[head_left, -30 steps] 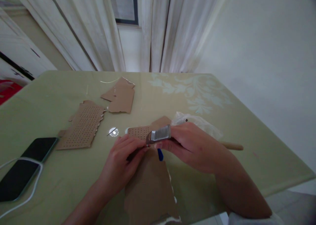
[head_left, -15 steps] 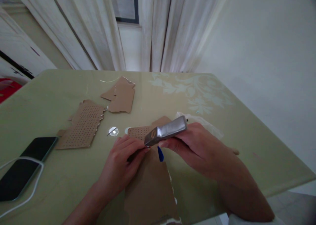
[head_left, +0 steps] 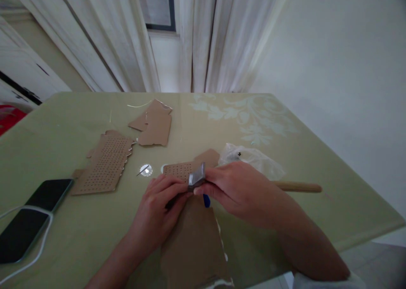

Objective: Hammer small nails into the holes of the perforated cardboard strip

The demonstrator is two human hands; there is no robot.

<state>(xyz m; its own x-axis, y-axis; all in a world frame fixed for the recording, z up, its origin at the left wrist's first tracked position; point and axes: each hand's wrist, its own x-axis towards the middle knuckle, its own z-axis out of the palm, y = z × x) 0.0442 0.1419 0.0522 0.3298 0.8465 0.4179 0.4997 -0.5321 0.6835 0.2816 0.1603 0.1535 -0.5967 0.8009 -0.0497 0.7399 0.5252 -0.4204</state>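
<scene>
My right hand (head_left: 236,187) is closed round a hammer (head_left: 197,177) close to its metal head. The hammer's wooden handle (head_left: 300,187) sticks out to the right past my forearm. My left hand (head_left: 161,198) has its fingers pinched together right beside the hammer head; whatever they hold, if anything, is hidden. Both hands are over a brown cardboard piece (head_left: 193,246) that runs toward me. A smaller piece of cardboard with rows of holes (head_left: 177,169) lies just beyond my fingers. Part of a blue object (head_left: 207,201) shows below my right fingertips.
A perforated cardboard sheet (head_left: 106,164) and torn cardboard scraps (head_left: 158,126) lie to the left and back. Near them is a small clear disc (head_left: 146,170) with a dark needle-like piece. A phone (head_left: 34,219) with a white cable (head_left: 47,227) is at left; a plastic bag (head_left: 253,160) lies at right.
The hammer head has come down and turned, and now sits close against my left fingertips. More of the wooden handle shows at right. My left hand has barely moved.
</scene>
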